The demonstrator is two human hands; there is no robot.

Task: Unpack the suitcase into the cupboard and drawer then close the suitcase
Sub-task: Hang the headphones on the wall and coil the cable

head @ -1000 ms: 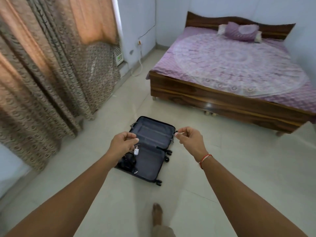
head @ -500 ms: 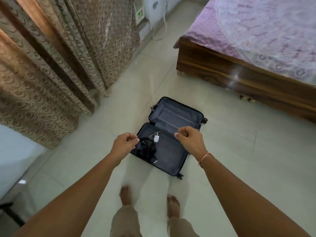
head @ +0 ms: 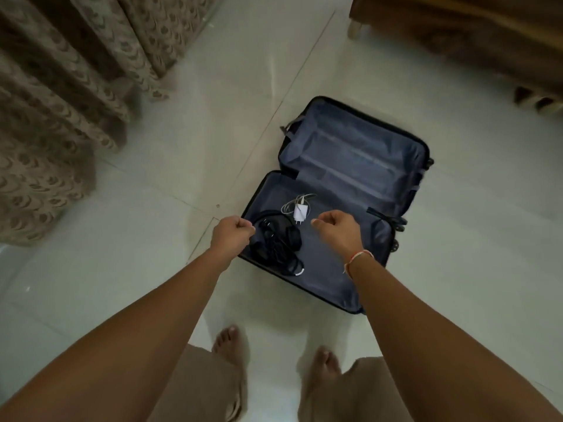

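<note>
A dark suitcase (head: 350, 159) lies open flat on the pale tiled floor, its grey-blue lining showing in both halves. In the near half sit a white charger with its cable (head: 300, 212) and a black bundle of cord or headphones (head: 275, 242); the far half looks empty. My left hand (head: 233, 231) hovers over the near-left edge of the case, fingers curled into a loose fist and holding nothing. My right hand (head: 336, 228), a thread band on its wrist, hangs above the near half just right of the charger, fingers also curled and empty.
Patterned brown curtains (head: 61, 102) hang along the left. A wooden bed frame (head: 457, 35) fills the top right corner. My bare feet (head: 227, 339) stand on the tiles just in front of the suitcase.
I have stepped closer and my view has tilted down, so the suitcase now fills the middle. Both hands stay curled and have come over the near half.
</note>
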